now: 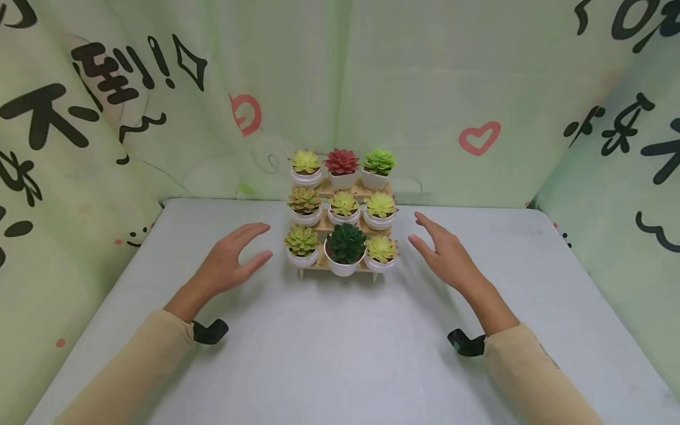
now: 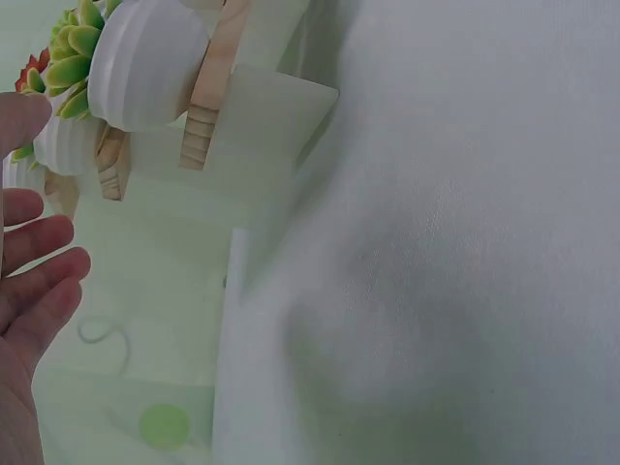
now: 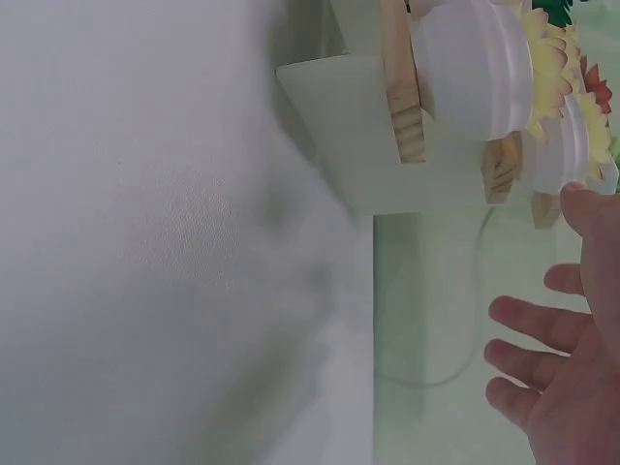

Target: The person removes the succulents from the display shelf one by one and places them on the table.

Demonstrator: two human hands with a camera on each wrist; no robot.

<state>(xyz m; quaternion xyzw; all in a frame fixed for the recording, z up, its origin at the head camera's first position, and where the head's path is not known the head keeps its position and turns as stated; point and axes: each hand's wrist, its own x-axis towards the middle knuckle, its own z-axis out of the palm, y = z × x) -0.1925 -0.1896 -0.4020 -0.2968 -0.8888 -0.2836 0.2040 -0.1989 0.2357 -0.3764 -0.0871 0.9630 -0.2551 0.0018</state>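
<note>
A three-tier wooden stand (image 1: 321, 265) with pale side panels (image 2: 262, 126) stands at the back of the table, bearing several potted succulents in white pots. A dark green succulent (image 1: 346, 243) in a larger pot is at the middle of the front tier; a dark red one (image 1: 342, 160) and a bright green one (image 1: 379, 160) are on the top tier. The others are yellow-green. My left hand (image 1: 231, 260) is held left of the stand, fingers extended, holding nothing. Opposite it, my right hand (image 1: 446, 251) is raised to the right, fingers spread and apart from the pots.
The white table (image 1: 340, 348) reaches back to a pale green curtain (image 1: 404, 71) printed with black characters and red hearts. More curtain hangs along both sides. A black wrist mount (image 1: 211, 332) juts from the left sleeve, another mount (image 1: 466, 343) from the right one.
</note>
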